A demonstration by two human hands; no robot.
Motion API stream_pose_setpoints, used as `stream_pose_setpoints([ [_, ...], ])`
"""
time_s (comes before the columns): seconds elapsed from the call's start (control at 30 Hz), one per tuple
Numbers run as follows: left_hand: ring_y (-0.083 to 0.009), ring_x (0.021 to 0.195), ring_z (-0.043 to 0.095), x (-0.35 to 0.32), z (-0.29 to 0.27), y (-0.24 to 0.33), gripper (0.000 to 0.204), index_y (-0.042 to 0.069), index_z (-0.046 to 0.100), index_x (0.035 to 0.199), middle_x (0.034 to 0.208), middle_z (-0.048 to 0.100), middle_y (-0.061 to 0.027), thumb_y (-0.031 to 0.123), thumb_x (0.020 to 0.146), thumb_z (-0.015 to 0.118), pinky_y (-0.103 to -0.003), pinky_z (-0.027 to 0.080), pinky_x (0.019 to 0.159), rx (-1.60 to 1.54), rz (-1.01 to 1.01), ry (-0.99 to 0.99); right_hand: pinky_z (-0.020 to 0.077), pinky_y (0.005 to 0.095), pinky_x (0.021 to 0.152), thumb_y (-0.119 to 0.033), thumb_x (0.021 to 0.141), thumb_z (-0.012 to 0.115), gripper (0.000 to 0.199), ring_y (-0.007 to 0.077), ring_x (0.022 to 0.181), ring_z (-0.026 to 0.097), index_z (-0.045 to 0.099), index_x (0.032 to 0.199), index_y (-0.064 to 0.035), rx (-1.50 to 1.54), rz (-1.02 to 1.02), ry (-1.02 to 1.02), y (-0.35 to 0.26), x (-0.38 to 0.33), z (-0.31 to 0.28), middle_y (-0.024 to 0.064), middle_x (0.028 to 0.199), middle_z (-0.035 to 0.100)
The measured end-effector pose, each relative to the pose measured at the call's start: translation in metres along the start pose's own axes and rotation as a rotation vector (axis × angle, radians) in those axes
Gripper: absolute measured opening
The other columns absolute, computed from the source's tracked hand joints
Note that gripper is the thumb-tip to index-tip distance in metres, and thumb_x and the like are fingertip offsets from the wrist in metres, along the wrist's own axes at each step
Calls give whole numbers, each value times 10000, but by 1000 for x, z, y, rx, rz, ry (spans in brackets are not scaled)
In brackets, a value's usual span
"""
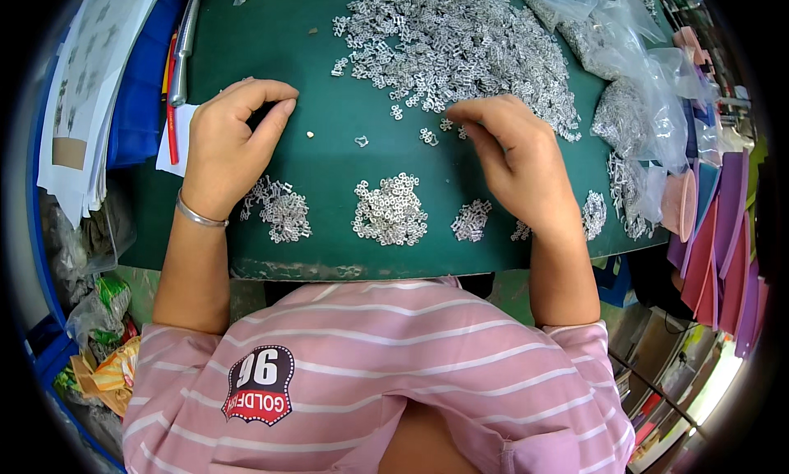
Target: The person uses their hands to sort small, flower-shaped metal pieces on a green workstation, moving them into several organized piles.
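A large heap of small silvery metal pieces, shaped like little linked rings, covers the far middle of the green table. My left hand is over the table's left side, thumb and forefinger tips pressed together; whatever they hold, if anything, is hidden. Below it lies a small pile of the pieces. At the heap's near edge, my right hand is open, with a gap between thumb and forefinger. Two loose metal pieces lie by its fingertips. A larger sorted pile sits between my arms.
Smaller piles line the near edge, one partly behind my right wrist. Clear plastic bags of metal pieces stand at the right. At the left are a blue tray, papers, a red pen and a metal rod.
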State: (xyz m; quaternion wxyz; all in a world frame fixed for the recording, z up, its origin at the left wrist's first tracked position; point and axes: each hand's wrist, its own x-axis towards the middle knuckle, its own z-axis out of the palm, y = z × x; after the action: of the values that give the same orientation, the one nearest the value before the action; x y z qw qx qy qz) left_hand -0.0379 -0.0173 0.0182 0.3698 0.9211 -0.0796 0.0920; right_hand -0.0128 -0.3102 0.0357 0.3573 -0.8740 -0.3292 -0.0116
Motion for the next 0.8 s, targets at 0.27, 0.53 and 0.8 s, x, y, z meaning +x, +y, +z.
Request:
stream_pose_setpoints([
  [0.27,-208,821,665,-1,1,-1,95,-10,689,916,875,699,-105,51,850,657,-322,491,857,-15,6,26,492,401,715,43,756,657,173,315,791,608,651,911,-32,-6,-31,151,3,5,16,117,827,657],
  [0.53,-156,810,648,-1,1,-1,94,-20,684,921,872,695,-88,46,858,660,-262,500,754,-42,-30,24,491,382,714,32,727,692,183,310,800,622,637,891,-29,27,-60,100,1,4,19,112,860,654],
  [0.8,-147,809,651,0,2,-3,105,-15,692,929,875,701,-84,60,863,661,-261,503,748,-2,1,32,506,264,637,42,789,676,129,151,694,635,625,893,-14,374,172,32,-6,-4,14,77,784,650],
])
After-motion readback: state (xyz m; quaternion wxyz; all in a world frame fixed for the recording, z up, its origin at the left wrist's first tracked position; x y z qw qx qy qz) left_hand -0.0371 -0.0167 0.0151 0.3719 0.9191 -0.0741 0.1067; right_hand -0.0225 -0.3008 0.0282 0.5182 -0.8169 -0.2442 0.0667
